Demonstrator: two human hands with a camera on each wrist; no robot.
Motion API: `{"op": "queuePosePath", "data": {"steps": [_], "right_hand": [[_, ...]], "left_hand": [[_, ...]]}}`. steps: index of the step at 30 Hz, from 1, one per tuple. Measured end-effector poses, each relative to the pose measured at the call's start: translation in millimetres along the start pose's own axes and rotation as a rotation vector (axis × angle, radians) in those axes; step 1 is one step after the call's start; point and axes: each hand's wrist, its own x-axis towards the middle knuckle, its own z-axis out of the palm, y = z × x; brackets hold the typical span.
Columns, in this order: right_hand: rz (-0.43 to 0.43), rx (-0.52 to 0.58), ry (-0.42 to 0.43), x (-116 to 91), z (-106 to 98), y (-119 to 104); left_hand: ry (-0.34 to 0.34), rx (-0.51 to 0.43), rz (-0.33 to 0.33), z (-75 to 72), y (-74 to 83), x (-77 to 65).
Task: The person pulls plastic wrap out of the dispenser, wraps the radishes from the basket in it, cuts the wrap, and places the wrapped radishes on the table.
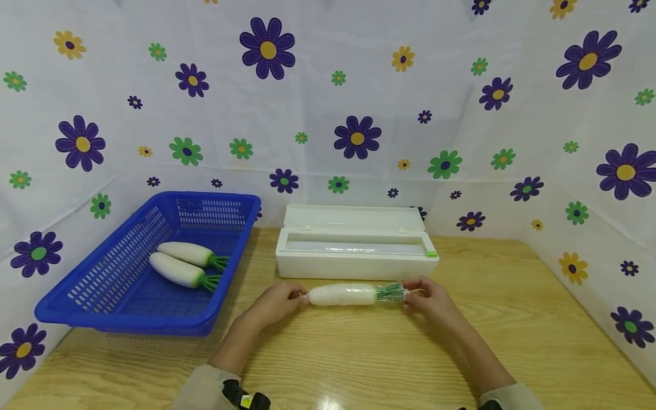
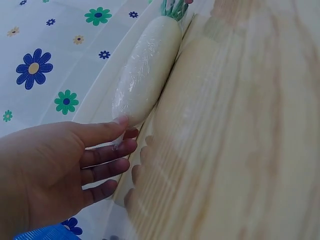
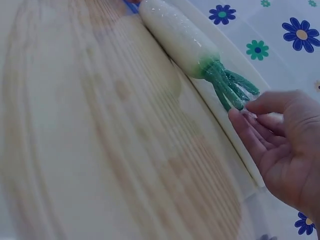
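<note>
We find the radish [image 1: 342, 294] crosswise just in front of the box [image 1: 357, 265], roughly parallel to its long front wall. It is white, with green stalks [image 1: 391, 292] at its right end. Clear, crinkled wrap [image 2: 145, 70] covers it and is gathered past both ends. The radish lies between the two hands, at their fingertips and outside either palm. We cannot tell whether its underside touches the table [image 1: 359, 353].

The left hand [image 1: 279, 302], in front of the box's left end, pinches the wrap at the radish's rounded tip between thumb and fingers; its lower fingers are loosely bent and slightly apart. The right hand [image 1: 433, 302], in front of the box's right end, pinches the wrap just beyond the stalks, with thumb and forefinger nearly meeting.

The box's lid [image 1: 353, 217] stands raised at its back. Film [image 1: 353, 247] shows in its long slot, and a green tab [image 1: 431, 254] sits at the slot's right end. Left of the box we note the blue basket [image 1: 154, 328], holding two bare radishes [image 1: 176, 270], their stalks toward the box. Behind the box hangs a flowered cloth [image 1: 307, 108].
</note>
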Motion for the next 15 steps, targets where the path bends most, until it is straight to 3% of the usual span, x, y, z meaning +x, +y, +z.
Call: {"op": "queuePosePath", "data": {"steps": [4, 9, 15], "right_hand": [[-0.04, -0.071, -0.041, 1.9, -4.1, 4.1], [-0.065, -0.178, 0.01, 2.7, -4.8, 7.3], [-0.248, -0.382, 0.03, 3.6, -3.1, 10.1]], "left_hand": [[-0.002, -0.015, 0.008, 0.4, -1.1, 0.3], [0.0, -0.02, -0.008, 0.4, 0.3, 0.8], [0.005, -0.038, -0.006, -0.4, -0.3, -0.6]]}}
